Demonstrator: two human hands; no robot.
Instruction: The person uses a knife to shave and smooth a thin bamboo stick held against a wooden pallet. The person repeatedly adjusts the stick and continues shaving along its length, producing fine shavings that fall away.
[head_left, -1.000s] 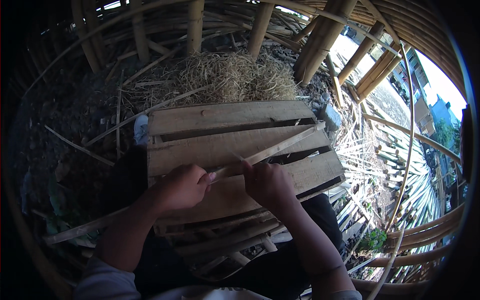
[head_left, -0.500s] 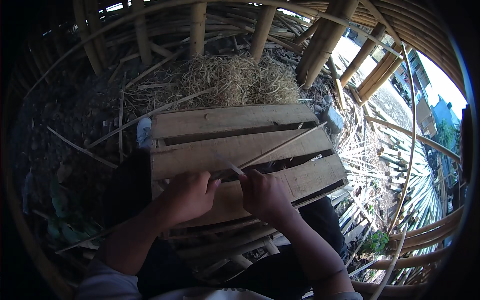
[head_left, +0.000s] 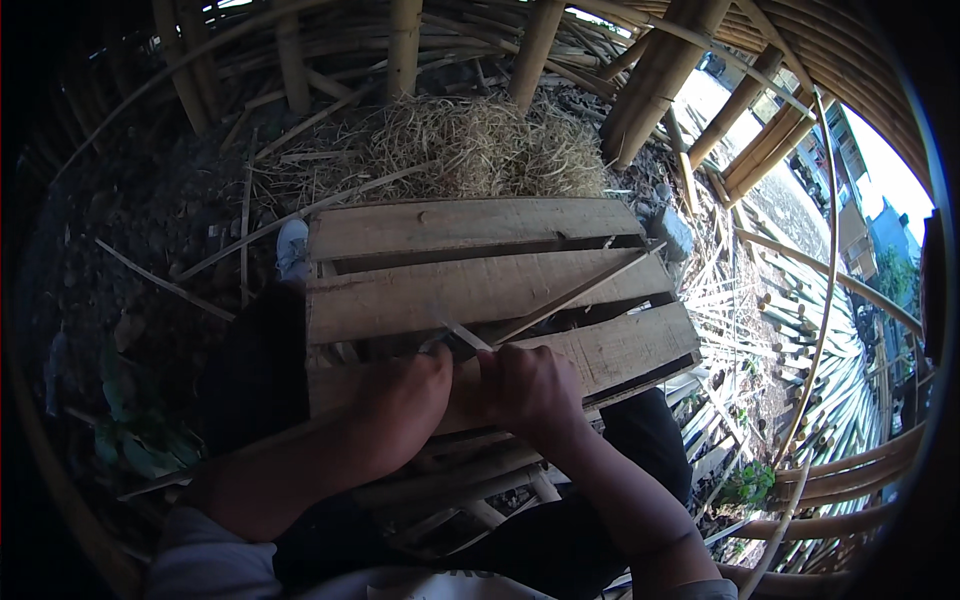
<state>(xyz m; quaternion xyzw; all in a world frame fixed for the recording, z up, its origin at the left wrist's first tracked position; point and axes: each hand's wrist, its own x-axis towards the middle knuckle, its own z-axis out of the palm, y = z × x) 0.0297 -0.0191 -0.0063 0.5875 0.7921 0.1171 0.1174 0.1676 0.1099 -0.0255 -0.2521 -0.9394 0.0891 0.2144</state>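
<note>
While fists close together, left hand [head_left: 400,400], right hand [head_left: 530,385], clasping bamboo strip [head_left: 575,295]

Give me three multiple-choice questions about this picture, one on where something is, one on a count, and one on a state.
1. Where is the straw pile?
A. beyond the pallet
B. on the person's lap
C. right of the pallet

2. How many broad top boards does the pallet show?
A. one
B. three
C. six

3. How is the thin strip held?
A. lying loose
B. by the left hand alone
C. gripped by both hands, right hand too

Answers: 1 A, the straw lies past the far board. 2 B, three boards with gaps between. 3 C, both hands close on its near end.
</note>
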